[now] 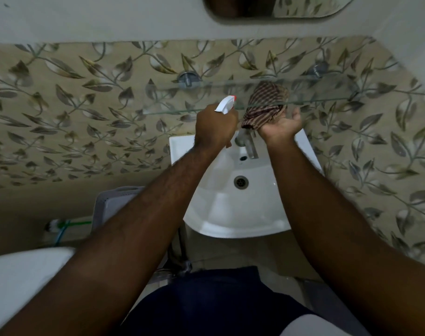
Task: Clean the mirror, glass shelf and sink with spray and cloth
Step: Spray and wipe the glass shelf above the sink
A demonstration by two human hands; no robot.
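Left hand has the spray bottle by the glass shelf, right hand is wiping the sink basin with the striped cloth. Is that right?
Not quite. The head view shows the right hand holding the striped cloth against the glass shelf edge, above the sink, not in it. The left hand does hold the spray bottle by the shelf.

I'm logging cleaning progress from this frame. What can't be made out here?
Head view:
- Mirror: mostly cut off by the top edge.
- Spray bottle: body hidden by the left hand.
- Right hand: fingers hidden behind the cloth.
- Glass shelf: smears too faint to judge.
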